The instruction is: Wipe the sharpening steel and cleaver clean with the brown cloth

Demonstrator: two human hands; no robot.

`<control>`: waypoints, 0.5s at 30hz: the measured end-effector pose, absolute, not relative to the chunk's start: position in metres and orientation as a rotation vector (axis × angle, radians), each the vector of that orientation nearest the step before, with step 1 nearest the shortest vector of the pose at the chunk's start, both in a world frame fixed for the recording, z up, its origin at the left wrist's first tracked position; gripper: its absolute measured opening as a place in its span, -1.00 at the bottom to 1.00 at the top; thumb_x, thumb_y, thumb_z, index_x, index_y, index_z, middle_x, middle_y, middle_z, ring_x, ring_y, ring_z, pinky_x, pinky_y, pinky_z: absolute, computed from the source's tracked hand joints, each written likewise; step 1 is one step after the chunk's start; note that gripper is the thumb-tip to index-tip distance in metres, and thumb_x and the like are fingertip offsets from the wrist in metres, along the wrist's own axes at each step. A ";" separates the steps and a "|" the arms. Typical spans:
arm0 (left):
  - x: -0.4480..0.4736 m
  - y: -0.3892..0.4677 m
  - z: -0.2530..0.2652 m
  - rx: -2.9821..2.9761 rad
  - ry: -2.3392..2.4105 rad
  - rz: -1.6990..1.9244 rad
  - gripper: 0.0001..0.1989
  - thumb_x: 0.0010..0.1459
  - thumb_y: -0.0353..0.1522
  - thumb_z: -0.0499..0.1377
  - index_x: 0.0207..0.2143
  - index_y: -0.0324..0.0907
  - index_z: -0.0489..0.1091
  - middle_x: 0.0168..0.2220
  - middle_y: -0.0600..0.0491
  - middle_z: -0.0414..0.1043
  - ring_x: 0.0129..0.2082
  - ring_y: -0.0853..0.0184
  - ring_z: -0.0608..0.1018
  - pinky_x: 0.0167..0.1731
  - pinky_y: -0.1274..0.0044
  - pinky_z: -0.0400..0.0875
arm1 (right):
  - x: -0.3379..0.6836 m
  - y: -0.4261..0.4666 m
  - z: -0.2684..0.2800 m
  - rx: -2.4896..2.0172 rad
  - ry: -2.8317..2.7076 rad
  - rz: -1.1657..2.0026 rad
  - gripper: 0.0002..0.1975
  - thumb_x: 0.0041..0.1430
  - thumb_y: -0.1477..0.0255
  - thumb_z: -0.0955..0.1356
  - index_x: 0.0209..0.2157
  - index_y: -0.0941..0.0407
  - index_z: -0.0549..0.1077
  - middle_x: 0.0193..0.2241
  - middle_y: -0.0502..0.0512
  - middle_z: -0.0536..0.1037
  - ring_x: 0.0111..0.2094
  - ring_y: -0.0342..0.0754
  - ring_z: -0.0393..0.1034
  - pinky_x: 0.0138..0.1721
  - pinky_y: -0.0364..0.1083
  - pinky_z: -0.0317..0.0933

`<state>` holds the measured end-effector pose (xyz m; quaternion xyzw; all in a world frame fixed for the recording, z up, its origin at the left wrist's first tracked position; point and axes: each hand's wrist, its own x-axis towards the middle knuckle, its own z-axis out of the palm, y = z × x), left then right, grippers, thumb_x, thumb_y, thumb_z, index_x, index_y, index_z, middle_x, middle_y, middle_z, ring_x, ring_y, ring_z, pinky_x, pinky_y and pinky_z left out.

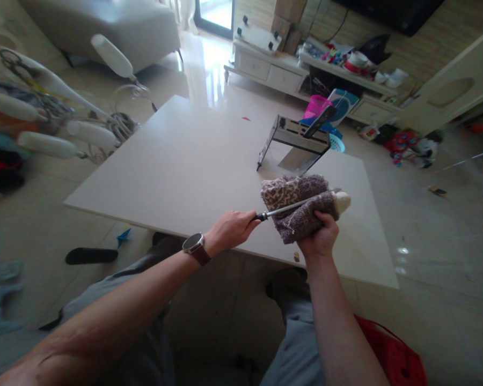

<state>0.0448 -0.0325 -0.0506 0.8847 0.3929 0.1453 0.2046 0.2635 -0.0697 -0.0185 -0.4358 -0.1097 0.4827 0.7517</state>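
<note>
My left hand [234,229], with a watch on its wrist, is closed round the black handle of a honing steel [287,208]. The thin metal rod points right and lies along a fold of a fuzzy brown cloth [306,217], partly leopard-patterned. From below and the right, my right hand [320,236] grips this cloth, its thumb on top. Whether the cloth wraps fully round the rod I cannot tell. Just behind the cloth stands a knife block [292,131] with an open frame; a black-handled knife [320,122] sits in it, a broad blade showing below.
Under my hands is a white table [177,161]. A small sticker [297,257] is near its front edge and a red scrap [246,118] near the back. Beyond stand a pink basket [317,105] and a white cabinet [261,69]. White-padded metal arms [92,134] rise at left.
</note>
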 end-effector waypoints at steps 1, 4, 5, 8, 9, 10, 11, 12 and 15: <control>0.045 -0.033 -0.051 2.474 1.071 0.398 -0.52 0.43 -0.10 -0.18 -0.25 -0.15 0.41 -0.44 -0.03 0.49 -0.51 0.26 0.47 -0.49 0.44 0.00 | 0.262 -0.070 -0.019 -0.960 -0.240 1.060 -0.69 -0.14 0.49 0.36 -0.25 0.09 0.53 -0.34 -0.03 0.61 -0.29 -0.02 0.53 -0.10 0.06 0.46; 0.047 -0.036 -0.051 2.493 1.003 0.389 -0.55 0.43 -0.12 -0.15 -0.26 -0.15 0.41 -0.44 -0.03 0.50 -0.49 0.27 0.48 -0.49 0.44 0.02 | 0.259 -0.070 -0.023 -0.986 -0.244 1.072 -0.69 -0.13 0.50 0.37 -0.24 0.09 0.53 -0.35 -0.04 0.62 -0.28 -0.01 0.54 -0.10 0.08 0.47; 0.048 -0.037 -0.050 2.496 0.989 0.387 -0.56 0.43 -0.12 -0.15 -0.26 -0.15 0.41 -0.43 -0.03 0.50 -0.49 0.27 0.48 -0.48 0.45 0.03 | 0.259 -0.070 -0.024 -0.990 -0.244 1.075 -0.68 -0.12 0.50 0.37 -0.22 0.09 0.53 -0.34 -0.03 0.62 -0.28 -0.01 0.54 -0.10 0.08 0.47; 0.049 -0.040 -0.049 2.500 0.979 0.387 -0.56 0.43 -0.13 -0.14 -0.25 -0.15 0.42 -0.43 -0.03 0.50 -0.48 0.28 0.49 -0.48 0.45 0.05 | 0.261 -0.068 -0.029 -0.988 -0.226 1.089 -0.66 -0.12 0.51 0.37 -0.21 0.11 0.53 -0.34 -0.02 0.63 -0.29 0.01 0.55 -0.12 0.09 0.48; 0.049 -0.040 -0.048 2.499 0.982 0.387 -0.56 0.43 -0.13 -0.14 -0.25 -0.15 0.43 -0.43 -0.02 0.51 -0.49 0.28 0.49 -0.49 0.45 0.05 | 0.262 -0.067 -0.030 -0.985 -0.219 1.093 -0.67 -0.12 0.51 0.37 -0.21 0.11 0.53 -0.35 -0.01 0.63 -0.30 0.00 0.55 -0.13 0.09 0.49; 0.050 -0.040 -0.048 2.499 0.986 0.388 -0.55 0.43 -0.12 -0.14 -0.25 -0.15 0.43 -0.43 -0.02 0.51 -0.49 0.28 0.49 -0.49 0.45 0.05 | 0.263 -0.066 -0.031 -0.981 -0.210 1.096 -0.68 -0.11 0.51 0.36 -0.22 0.12 0.53 -0.36 -0.01 0.63 -0.31 0.00 0.55 -0.14 0.09 0.49; 0.050 -0.040 -0.048 2.499 0.988 0.390 -0.55 0.43 -0.12 -0.14 -0.25 -0.15 0.43 -0.44 -0.02 0.50 -0.49 0.28 0.48 -0.49 0.45 0.05 | 0.265 -0.065 -0.032 -0.977 -0.201 1.100 -0.69 -0.11 0.51 0.36 -0.23 0.12 0.53 -0.37 -0.01 0.63 -0.33 0.00 0.55 -0.15 0.09 0.49; 0.049 -0.039 -0.047 2.499 0.986 0.392 -0.55 0.43 -0.12 -0.14 -0.26 -0.15 0.44 -0.44 -0.01 0.50 -0.50 0.29 0.48 -0.49 0.45 0.04 | 0.267 -0.064 -0.033 -0.973 -0.192 1.102 -0.71 -0.10 0.51 0.36 -0.24 0.12 0.53 -0.38 -0.01 0.63 -0.33 0.00 0.54 -0.15 0.08 0.50; 0.047 -0.036 -0.047 2.509 0.973 0.416 -0.55 0.43 -0.13 -0.13 -0.26 -0.16 0.45 -0.45 -0.01 0.50 -0.51 0.30 0.46 -0.50 0.46 0.03 | 0.276 -0.062 -0.035 -0.961 -0.165 1.085 -0.72 -0.06 0.49 0.34 -0.24 0.12 0.53 -0.37 0.00 0.63 -0.32 0.00 0.55 -0.16 0.08 0.50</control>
